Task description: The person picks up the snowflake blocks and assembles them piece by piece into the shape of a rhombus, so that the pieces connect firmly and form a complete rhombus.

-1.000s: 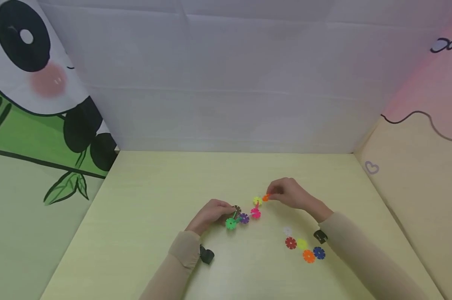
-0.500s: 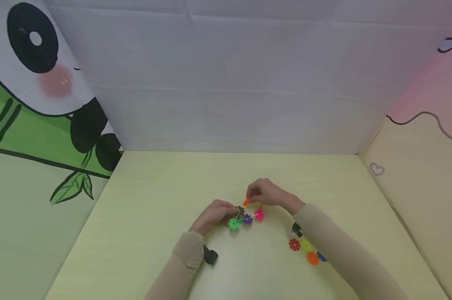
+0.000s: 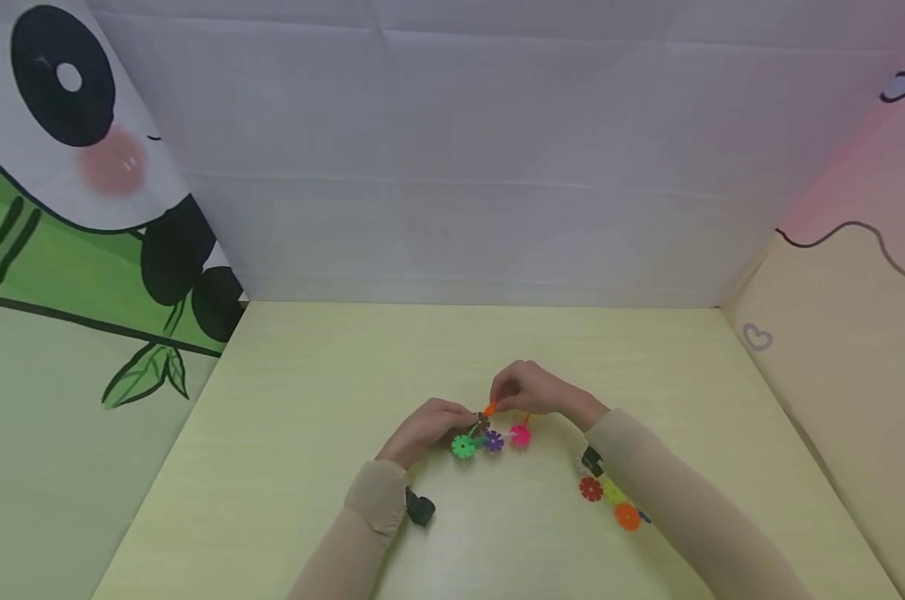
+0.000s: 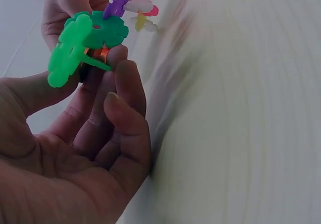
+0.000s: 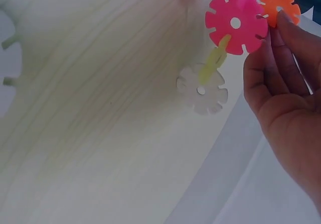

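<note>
A chain of interlocking notched plastic discs runs between the hands. My left hand (image 3: 428, 425) pinches its brown disc (image 3: 482, 423) at one end. Beside its fingers are a light green disc (image 4: 70, 50) and a teal disc (image 4: 108, 29). A purple disc (image 3: 493, 441) and a white disc (image 4: 139, 4) follow, then a pink disc (image 5: 234, 23), a yellow disc (image 5: 214, 61) and a clear disc (image 5: 201, 89) hanging off it. My right hand (image 3: 538, 390) pinches an orange disc (image 5: 280, 8), which overlaps the brown disc's edge in the head view.
Several loose discs lie on the pale table (image 3: 332, 358) under the right forearm: a red disc (image 3: 591, 489), a second orange disc (image 3: 627, 517), a second yellow disc (image 3: 613, 492), and partly hidden clear and blue ones. A white back wall (image 3: 452, 233) and printed side panels (image 3: 820, 350) surround the table.
My right hand has moved left with the orange disc, from near the chain's yellow disc to the brown disc. The left hand stays almost still, gripping the brown disc.
</note>
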The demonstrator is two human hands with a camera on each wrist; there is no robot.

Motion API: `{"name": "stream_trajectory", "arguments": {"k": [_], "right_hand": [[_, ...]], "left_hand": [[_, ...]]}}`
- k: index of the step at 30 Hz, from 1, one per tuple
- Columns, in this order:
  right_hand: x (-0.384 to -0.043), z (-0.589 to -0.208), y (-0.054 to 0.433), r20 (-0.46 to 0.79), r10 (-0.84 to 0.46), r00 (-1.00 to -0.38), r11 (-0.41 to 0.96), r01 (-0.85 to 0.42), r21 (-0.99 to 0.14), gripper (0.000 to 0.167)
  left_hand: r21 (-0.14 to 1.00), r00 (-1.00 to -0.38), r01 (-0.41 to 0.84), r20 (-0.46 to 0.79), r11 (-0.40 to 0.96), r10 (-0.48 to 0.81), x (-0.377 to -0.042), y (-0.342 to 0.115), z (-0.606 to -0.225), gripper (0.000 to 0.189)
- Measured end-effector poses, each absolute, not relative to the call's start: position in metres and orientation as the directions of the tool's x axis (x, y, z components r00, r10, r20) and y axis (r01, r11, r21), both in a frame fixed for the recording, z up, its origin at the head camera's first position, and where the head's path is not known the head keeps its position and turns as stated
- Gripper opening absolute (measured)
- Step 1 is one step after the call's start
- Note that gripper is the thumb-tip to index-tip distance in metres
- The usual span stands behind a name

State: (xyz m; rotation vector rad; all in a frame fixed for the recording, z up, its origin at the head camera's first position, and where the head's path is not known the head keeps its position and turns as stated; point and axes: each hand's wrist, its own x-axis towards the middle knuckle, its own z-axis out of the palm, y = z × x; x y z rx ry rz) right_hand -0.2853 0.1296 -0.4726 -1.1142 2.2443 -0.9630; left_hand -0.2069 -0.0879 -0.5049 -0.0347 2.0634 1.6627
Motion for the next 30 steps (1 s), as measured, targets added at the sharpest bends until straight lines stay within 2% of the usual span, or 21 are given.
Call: {"name": "stream_trajectory", "arguments": {"k": [12,30], "right_hand": [[-0.277,-0.477,0.124,-0.042,-0.822,-0.568,0.409,-0.538,-0.737,0.005],[-0.256,-0.490,0.122,0.022,-0.749,-0.663,0.439,-0.520,-0.733,0.006]], "left_hand": [[0.900,-0.883,-0.305,-0.390,0.312,0.261,-0.209,-0.093,-0.504,0.020],[0.888,-0.906,-0.285,-0.372,0.360,0.201,-0.211,-0.091,-0.500,0.016]]}}
